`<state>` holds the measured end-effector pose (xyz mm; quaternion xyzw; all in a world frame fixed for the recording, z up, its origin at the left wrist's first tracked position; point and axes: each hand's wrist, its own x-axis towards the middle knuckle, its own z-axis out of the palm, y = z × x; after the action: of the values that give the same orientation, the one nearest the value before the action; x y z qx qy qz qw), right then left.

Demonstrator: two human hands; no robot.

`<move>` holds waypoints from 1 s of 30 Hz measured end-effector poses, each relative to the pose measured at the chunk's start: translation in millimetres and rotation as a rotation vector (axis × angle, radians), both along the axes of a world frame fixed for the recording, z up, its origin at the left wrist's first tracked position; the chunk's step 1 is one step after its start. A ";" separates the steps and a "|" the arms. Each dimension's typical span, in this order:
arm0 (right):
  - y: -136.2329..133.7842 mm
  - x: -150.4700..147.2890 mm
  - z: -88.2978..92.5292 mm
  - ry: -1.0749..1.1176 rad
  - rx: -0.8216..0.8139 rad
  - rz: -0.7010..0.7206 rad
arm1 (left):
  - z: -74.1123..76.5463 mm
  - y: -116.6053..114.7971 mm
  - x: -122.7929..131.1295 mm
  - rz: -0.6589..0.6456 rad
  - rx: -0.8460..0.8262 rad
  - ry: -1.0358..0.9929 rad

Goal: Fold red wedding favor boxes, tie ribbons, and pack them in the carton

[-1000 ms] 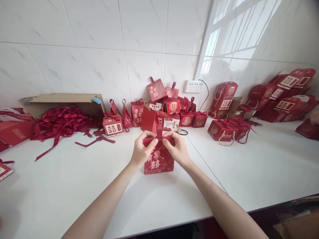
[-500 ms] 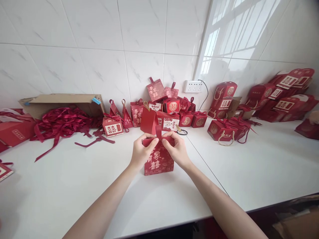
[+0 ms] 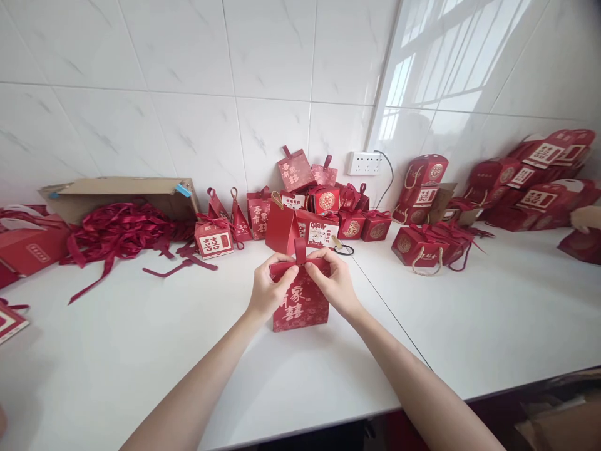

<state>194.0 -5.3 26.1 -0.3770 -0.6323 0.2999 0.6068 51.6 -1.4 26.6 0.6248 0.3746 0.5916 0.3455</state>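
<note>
A red gift box (image 3: 303, 307) with pale printed characters stands upright on the white table in front of me. Its ribbon loop (image 3: 300, 249) sticks up from the middle of the top edge. My left hand (image 3: 272, 285) pinches the top edge left of the loop, thumb on the front and fingers behind. On the other side of the loop, my right hand (image 3: 332, 280) pinches the same edge in the same way. The fingertips behind the box are hidden.
Finished red boxes (image 3: 323, 200) crowd along the tiled wall. A cardboard box (image 3: 126, 186) spilling dark red ribbons (image 3: 122, 232) lies at left. More boxes (image 3: 539, 181) are piled at right, near another person's hand (image 3: 586, 218). A power strip (image 3: 365, 163) is on the wall.
Both hands keep their pinch on the gift box's top edge, almost still. The whole view has shifted slightly, and the other person's hand at the far right shows a little more.
</note>
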 end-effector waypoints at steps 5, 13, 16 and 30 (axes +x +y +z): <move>1.1 1.3 -0.6 -0.010 -0.009 -0.006 | 2.7 1.0 -0.8 -0.001 -0.019 0.010; 0.0 0.3 -0.4 0.029 -0.029 0.040 | 3.9 3.0 -3.3 -0.036 -0.062 0.062; 6.8 5.4 -4.0 0.131 -0.056 0.020 | -5.1 7.3 -7.1 -0.097 -0.067 0.012; 51.1 35.2 -24.7 0.938 -0.289 0.117 | -27.0 4.2 -1.9 -0.001 0.249 0.267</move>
<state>229.2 45.8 1.4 -0.2454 -0.2630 0.5554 0.7498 49.7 2.8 -0.4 0.7358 0.3407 0.5450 0.2132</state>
